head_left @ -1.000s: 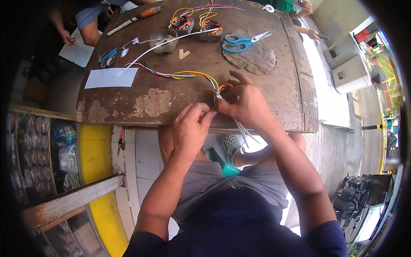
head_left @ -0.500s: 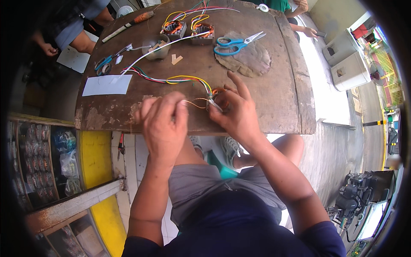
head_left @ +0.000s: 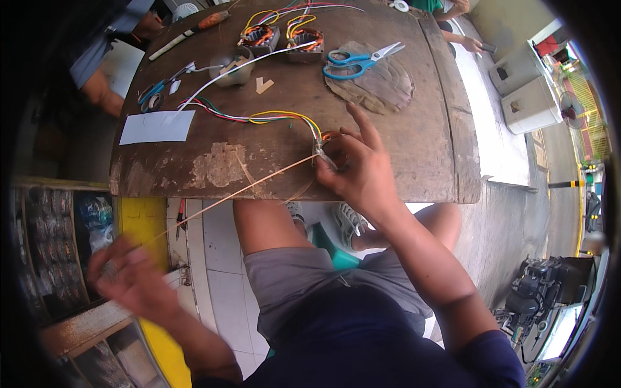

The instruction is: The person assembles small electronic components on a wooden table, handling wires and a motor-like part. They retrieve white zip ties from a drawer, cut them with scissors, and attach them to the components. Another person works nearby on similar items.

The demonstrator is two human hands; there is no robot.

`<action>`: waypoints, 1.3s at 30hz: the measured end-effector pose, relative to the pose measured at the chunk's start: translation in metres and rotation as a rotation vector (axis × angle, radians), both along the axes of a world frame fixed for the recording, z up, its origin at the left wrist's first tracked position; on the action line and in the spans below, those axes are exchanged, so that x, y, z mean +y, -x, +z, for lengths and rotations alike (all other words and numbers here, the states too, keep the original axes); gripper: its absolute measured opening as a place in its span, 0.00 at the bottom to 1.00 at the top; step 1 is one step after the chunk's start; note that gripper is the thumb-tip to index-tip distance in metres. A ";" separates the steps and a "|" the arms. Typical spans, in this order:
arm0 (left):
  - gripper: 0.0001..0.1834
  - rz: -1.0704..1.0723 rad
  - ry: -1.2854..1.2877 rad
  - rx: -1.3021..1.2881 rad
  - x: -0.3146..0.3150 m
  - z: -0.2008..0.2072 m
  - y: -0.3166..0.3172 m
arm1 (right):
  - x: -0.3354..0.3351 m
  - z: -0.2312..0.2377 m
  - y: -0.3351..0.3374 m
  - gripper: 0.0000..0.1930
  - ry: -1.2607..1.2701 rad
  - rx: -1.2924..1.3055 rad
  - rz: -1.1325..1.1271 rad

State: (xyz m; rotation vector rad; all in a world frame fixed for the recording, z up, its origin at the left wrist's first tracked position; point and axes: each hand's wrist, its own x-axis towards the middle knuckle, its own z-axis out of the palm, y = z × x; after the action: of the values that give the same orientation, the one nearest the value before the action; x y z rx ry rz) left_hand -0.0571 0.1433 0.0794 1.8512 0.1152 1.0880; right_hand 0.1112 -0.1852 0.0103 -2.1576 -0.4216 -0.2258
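My right hand (head_left: 363, 169) is closed on a small motor stator (head_left: 328, 137) at the near edge of the wooden table (head_left: 381, 139), thumb and index finger pinching its side. Copper winding shows above the fingers; the rest is hidden by the hand. Yellow, red, white and green lead wires (head_left: 284, 116) run from the stator to the left. A thin, pale orange string (head_left: 249, 187) stretches taut from the stator, past the table edge, to my left hand (head_left: 136, 275). That hand is blurred, low at the left, with its fingers closed on the string's end.
Blue-handled scissors (head_left: 352, 68) lie on a flat brownish pad (head_left: 391, 90). Two more wound stators (head_left: 261, 37) sit at the back. At left are a white card (head_left: 157, 127), a white tube (head_left: 217, 83) and an orange-handled tool (head_left: 194, 32). Another person's arm (head_left: 100, 90) shows at far left.
My left hand has swung away from the stator, down and left beyond the table edge, drawing the string out straight. My right hand has stayed on the stator.
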 end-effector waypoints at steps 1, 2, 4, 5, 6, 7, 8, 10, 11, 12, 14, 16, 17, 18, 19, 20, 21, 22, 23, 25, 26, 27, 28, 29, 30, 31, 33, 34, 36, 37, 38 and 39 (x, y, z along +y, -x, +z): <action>0.22 0.210 0.214 -0.033 0.059 0.009 0.041 | -0.001 0.001 0.000 0.14 -0.001 0.000 0.012; 0.19 0.502 0.043 0.090 0.115 0.003 0.081 | -0.001 0.002 0.000 0.14 -0.002 -0.002 0.029; 0.14 0.785 -0.212 0.316 0.214 -0.027 0.163 | -0.001 0.002 -0.001 0.14 0.006 0.018 0.025; 0.14 0.875 -0.285 0.507 0.242 -0.058 0.197 | -0.001 0.002 -0.001 0.14 0.009 0.027 0.023; 0.14 1.033 -0.352 0.660 0.259 -0.085 0.222 | -0.001 0.002 -0.001 0.13 0.014 0.023 0.023; 0.14 1.021 -0.474 0.904 0.263 -0.110 0.236 | -0.001 0.002 -0.002 0.13 0.022 0.016 0.028; 0.15 1.073 -0.445 1.237 0.252 -0.135 0.235 | -0.001 0.002 -0.002 0.13 0.035 0.004 0.035; 0.19 0.731 -0.516 1.466 0.204 -0.158 0.192 | -0.002 0.003 -0.004 0.12 0.044 -0.006 0.065; 0.20 0.654 -0.361 1.220 0.167 -0.160 0.154 | -0.002 0.004 -0.004 0.12 0.056 -0.011 0.079; 0.18 0.551 -0.386 0.908 0.125 -0.157 0.108 | -0.003 0.005 -0.005 0.12 0.076 -0.045 0.099; 0.18 0.236 -0.205 0.657 0.035 -0.133 0.025 | -0.003 0.007 -0.004 0.11 0.111 -0.111 0.153; 0.18 -0.016 -0.488 0.593 -0.050 -0.105 -0.035 | -0.003 0.009 -0.001 0.11 0.115 -0.100 0.169; 0.16 -0.185 -0.492 0.508 -0.084 -0.093 -0.058 | -0.004 0.010 0.001 0.11 0.115 -0.091 0.166; 0.14 -0.320 -0.532 0.534 -0.103 -0.078 -0.073 | -0.005 0.011 0.003 0.11 0.082 -0.046 0.181; 0.13 -0.381 -0.508 0.495 -0.111 -0.063 -0.081 | -0.007 0.011 0.004 0.11 0.046 -0.004 0.191; 0.12 -0.444 -0.516 0.506 -0.119 -0.054 -0.087 | -0.010 0.011 0.004 0.11 0.008 0.040 0.195; 0.11 -0.503 -0.526 0.602 -0.125 -0.048 -0.090 | -0.013 0.010 0.002 0.11 0.033 -0.035 0.245; 0.07 -0.592 -0.382 0.543 -0.124 -0.044 -0.089 | -0.017 0.009 0.000 0.12 0.059 -0.107 0.293; 0.07 -0.721 -0.206 0.447 -0.125 -0.044 -0.088 | -0.020 0.006 -0.003 0.12 0.094 -0.162 0.338; 0.09 -0.921 0.182 0.375 -0.129 -0.053 -0.080 | -0.030 0.002 -0.007 0.13 0.136 -0.199 0.447; 0.11 -0.931 0.178 0.304 -0.135 -0.063 -0.079 | -0.034 0.000 -0.010 0.13 0.163 -0.219 0.512; 0.12 -0.998 0.319 0.188 -0.141 -0.074 -0.078 | -0.036 -0.003 -0.013 0.13 0.157 -0.242 0.542; 0.12 -1.049 0.529 0.174 -0.147 -0.083 -0.074 | -0.039 -0.005 -0.016 0.13 0.151 -0.272 0.572; 0.12 -1.081 0.747 0.209 -0.152 -0.092 -0.071 | -0.040 -0.006 -0.019 0.13 0.144 -0.302 0.597; 0.12 -0.992 0.804 0.134 -0.155 -0.098 -0.070 | -0.040 -0.008 -0.021 0.12 0.162 -0.320 0.599; 0.11 -0.967 0.647 0.232 -0.158 -0.102 -0.066 | -0.039 -0.008 -0.022 0.12 0.181 -0.337 0.603; 0.09 -0.863 0.364 0.390 -0.162 -0.102 -0.057 | -0.037 -0.009 -0.024 0.11 0.194 -0.351 0.610; 0.08 -0.828 0.384 0.444 -0.162 -0.098 -0.051 | -0.036 -0.009 -0.023 0.11 0.188 -0.349 0.617; 0.06 -0.816 0.400 0.501 -0.163 -0.089 -0.041 | -0.035 -0.008 -0.024 0.11 0.180 -0.350 0.623; 0.05 -0.840 0.399 0.370 -0.164 -0.085 -0.037 | -0.035 -0.008 -0.024 0.11 0.179 -0.353 0.626; 0.05 -0.861 0.385 0.302 -0.166 -0.083 -0.035 | -0.035 -0.008 -0.025 0.11 0.186 -0.340 0.621; 0.04 -0.876 0.404 0.202 -0.167 -0.082 -0.033 | -0.035 -0.008 -0.025 0.11 0.177 -0.349 0.635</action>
State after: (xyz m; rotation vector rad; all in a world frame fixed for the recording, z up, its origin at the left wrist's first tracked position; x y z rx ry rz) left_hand -0.0243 -0.0241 -0.0023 1.3945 -0.3159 0.2391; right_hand 0.1361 -0.2199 0.0026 -2.0359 -1.3353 -0.2069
